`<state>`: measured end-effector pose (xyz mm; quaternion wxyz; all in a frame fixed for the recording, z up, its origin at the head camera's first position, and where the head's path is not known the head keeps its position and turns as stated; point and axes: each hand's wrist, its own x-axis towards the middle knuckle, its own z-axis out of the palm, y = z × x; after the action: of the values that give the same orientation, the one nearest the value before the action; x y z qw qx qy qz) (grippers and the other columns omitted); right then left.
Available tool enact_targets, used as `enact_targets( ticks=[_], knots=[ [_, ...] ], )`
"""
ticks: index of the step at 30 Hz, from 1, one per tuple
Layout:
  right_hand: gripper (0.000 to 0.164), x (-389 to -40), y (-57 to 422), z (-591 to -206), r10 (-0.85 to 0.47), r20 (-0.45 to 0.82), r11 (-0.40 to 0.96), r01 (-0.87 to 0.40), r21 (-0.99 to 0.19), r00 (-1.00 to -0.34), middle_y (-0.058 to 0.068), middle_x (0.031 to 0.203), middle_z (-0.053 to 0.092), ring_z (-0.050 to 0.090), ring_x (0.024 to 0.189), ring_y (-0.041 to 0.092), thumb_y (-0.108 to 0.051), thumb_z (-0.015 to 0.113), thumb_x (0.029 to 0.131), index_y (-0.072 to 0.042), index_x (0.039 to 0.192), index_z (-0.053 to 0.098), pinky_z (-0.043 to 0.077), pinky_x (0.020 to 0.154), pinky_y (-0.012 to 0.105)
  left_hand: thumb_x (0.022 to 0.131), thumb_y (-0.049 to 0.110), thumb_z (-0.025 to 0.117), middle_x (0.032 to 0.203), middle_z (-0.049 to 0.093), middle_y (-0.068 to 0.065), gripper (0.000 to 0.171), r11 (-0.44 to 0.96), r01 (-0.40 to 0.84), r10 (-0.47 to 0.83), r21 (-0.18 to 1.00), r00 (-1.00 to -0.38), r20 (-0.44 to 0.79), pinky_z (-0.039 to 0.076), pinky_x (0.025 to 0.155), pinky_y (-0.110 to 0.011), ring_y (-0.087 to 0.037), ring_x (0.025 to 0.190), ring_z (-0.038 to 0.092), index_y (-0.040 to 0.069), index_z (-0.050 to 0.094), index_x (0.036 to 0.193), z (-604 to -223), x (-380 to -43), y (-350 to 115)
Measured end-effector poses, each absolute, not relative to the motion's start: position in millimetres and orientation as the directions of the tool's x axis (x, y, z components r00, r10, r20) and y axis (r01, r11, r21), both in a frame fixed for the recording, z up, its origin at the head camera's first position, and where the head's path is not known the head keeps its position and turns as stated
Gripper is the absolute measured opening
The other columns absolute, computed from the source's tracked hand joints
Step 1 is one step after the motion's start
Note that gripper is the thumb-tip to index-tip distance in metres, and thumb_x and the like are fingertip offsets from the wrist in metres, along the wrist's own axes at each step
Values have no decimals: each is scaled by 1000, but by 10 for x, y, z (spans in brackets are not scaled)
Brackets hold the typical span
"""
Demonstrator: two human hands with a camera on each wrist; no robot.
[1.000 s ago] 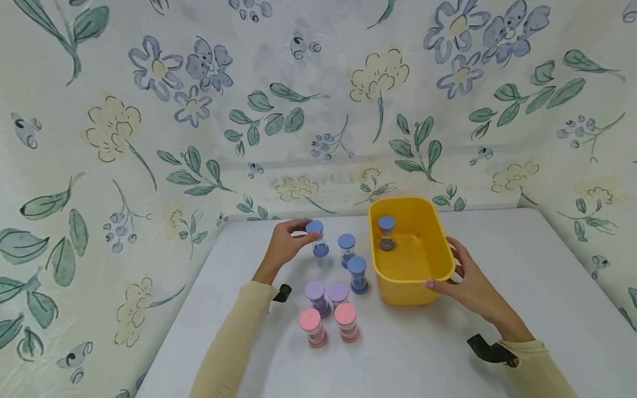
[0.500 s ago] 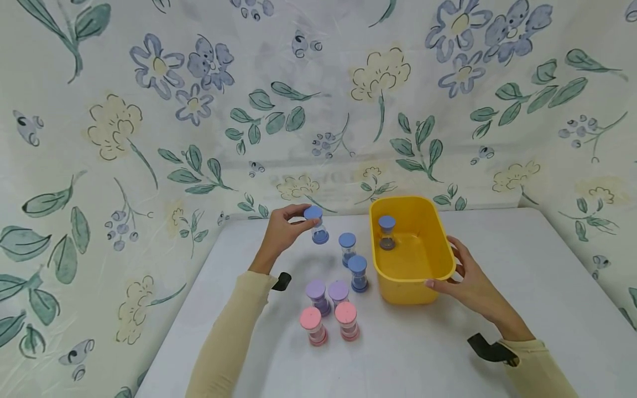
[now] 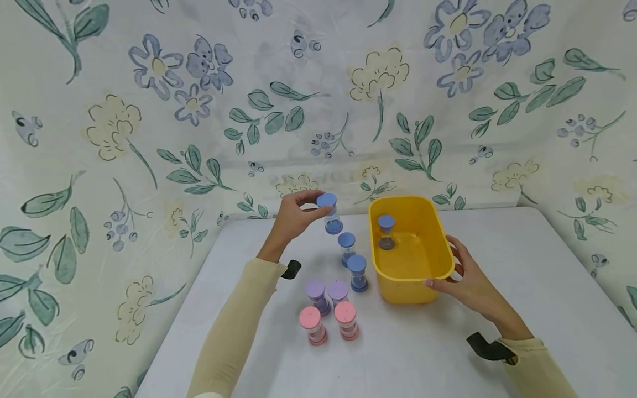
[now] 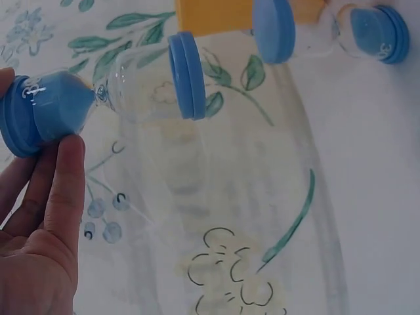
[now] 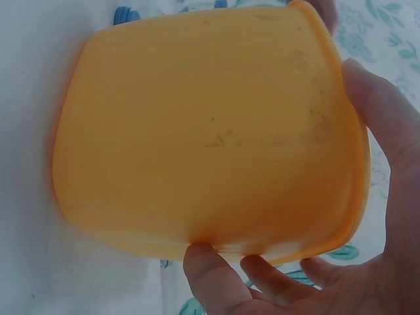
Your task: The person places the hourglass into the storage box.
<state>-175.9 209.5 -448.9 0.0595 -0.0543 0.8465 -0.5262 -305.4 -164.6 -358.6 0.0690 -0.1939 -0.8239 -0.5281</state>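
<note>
My left hand point(image 3: 294, 216) pinches the blue-capped sand timer point(image 3: 330, 214) by its top cap, above the table's far part. In the left wrist view that sand timer point(image 4: 98, 92) shows clear bulbs and blue sand. Two more blue sand timers point(image 3: 346, 249) point(image 3: 357, 273) stand upright between it and the yellow tub point(image 3: 409, 292). Inside the tub, near its left wall, stands another blue-capped sand timer point(image 3: 386, 232). My right hand point(image 3: 470, 282) grips the tub's near right corner, its thumb at the rim and fingers along the side, as the right wrist view shows.
Two purple sand timers point(image 3: 317, 296) point(image 3: 338, 293) and two pink ones point(image 3: 312, 325) point(image 3: 346, 320) stand on the white table point(image 3: 423, 354) nearer the body. A floral cloth point(image 3: 318, 121) hangs behind the table and along both sides.
My left hand has lifted the blue sand timer off the table and carried it up, then to the right. The right hand and the yellow tub stay in place.
</note>
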Motion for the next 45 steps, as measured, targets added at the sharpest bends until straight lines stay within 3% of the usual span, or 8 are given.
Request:
enact_targets(
  ticks=[9, 21, 29, 45],
  knots=[
    [118, -1755, 2099, -4469, -151, -38, 444, -33, -896, -988, 27, 171, 12, 38, 146, 52, -39, 82, 88, -19, 167, -3, 41, 111, 62, 88, 20, 83, 122, 74, -16, 45, 383, 409, 304, 828, -903, 305, 62, 96, -38, -29, 110, 70, 3, 71, 128, -3431, -3077, -1410],
    [118, -1759, 2097, -4456, -147, -43, 441, -27, -897, -988, 27, 171, 11, 36, 147, 52, -40, 82, 88, -18, 167, -3, 40, 112, 62, 89, 20, 82, 114, 74, -15, 41, 356, 458, 406, 814, -861, 307, 62, 93, -32, -27, 105, 71, 3, 72, 125, -3304, -3088, -1068],
    [119, -1755, 2094, -4465, -144, -44, 440, -24, -898, -989, 26, 171, 11, 38, 146, 51, -41, 83, 87, -20, 167, -4, 41, 111, 60, 88, 23, 82, 114, 75, -12, 43, 383, 461, 456, 800, -848, 270, 63, 91, -32, -29, 107, 72, 5, 72, 126, -3321, -3080, -858],
    [121, -1730, 2079, -4480, -138, -43, 446, -24, -895, -990, 25, 172, 12, 39, 146, 51, -44, 82, 87, -20, 167, -4, 42, 111, 58, 87, 22, 82, 110, 76, -9, 39, 427, 503, 528, 752, -813, 244, 61, 85, -24, -19, 101, 71, 6, 74, 121, -3514, -3088, -602]
  ],
)
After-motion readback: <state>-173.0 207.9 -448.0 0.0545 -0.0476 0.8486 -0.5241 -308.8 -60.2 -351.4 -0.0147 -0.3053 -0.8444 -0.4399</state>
